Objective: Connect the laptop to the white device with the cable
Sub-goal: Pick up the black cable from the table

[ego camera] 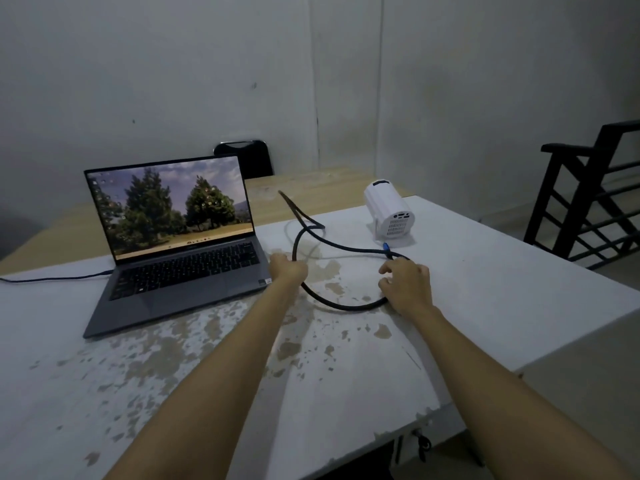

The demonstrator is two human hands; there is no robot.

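Observation:
An open grey laptop (180, 244) with a tree wallpaper sits at the left of the white table (485, 289). A white cylindrical device (389, 211) lies on its side at the back right, its port panel facing me. A thick black cable (346, 306) loops between them, with a blue-tipped plug (385, 247) just in front of the device. My left hand (288, 271) is closed on the cable beside the laptop's right edge. My right hand (407, 285) rests on the cable loop near the plug, fingers curled over it.
A thin dark cord (52, 279) runs out from the laptop's left side. A black chair back (246, 159) stands behind a wooden table (311, 185). A black stair railing (588, 192) is at the right. The white tabletop has worn, peeling patches.

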